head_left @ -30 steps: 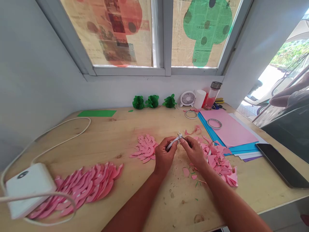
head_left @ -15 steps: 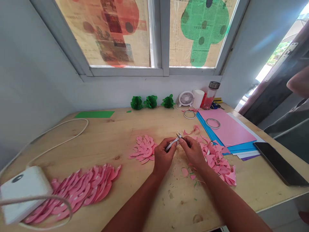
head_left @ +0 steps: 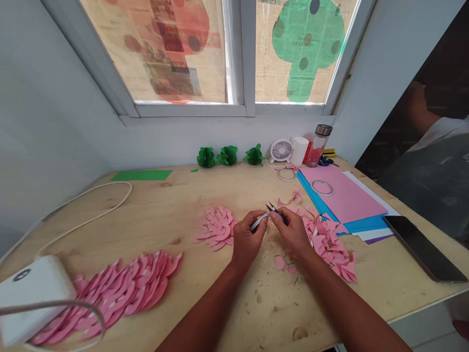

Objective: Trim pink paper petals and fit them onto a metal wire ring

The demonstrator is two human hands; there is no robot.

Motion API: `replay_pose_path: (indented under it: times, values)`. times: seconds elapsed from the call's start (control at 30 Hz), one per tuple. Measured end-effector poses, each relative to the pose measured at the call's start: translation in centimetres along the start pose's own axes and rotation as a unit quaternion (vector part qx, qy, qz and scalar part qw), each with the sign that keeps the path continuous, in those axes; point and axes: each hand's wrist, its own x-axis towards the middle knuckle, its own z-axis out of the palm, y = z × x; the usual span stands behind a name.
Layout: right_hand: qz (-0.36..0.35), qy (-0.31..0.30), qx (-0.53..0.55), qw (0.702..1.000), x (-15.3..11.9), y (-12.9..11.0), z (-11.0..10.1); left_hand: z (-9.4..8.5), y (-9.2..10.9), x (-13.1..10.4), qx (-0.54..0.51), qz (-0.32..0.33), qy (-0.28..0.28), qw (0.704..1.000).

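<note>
1. Now, across the tabletop point(head_left: 154, 210), curved pink pieces point(head_left: 128, 288) lie piled beside the white box point(head_left: 40, 288); scraps point(head_left: 331, 249) are heaped by the right forearm, and a sideways sweep could scatter them.
2. Both hands meet mid-table: left hand point(head_left: 248, 239), fingers closed around a slim pale thing point(head_left: 258, 222); right hand point(head_left: 294, 235), fingers pinched shut on a pointed tool point(head_left: 271, 209).
3. At the back, the capped bottle point(head_left: 318, 146) shows pink low inside; contents or show-through, can't tell.
4. Those bare tips sit right by the fingers: one slip could nick skin.
</note>
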Motion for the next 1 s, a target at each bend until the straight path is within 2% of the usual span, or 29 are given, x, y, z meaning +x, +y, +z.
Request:
replay_pose_path:
  times: [0.5,1.0]
  values:
    - [-0.011,0.001,-0.003,1.0,-0.11,-0.35,-0.2,-0.09,0.16,-0.05,-0.004,-0.007,-0.015,1.0]
    - [-0.017,0.022,-0.039,0.999,-0.28,-0.8,-0.29,-0.1,0.02,-0.01,0.01,-0.004,0.0,1.0]
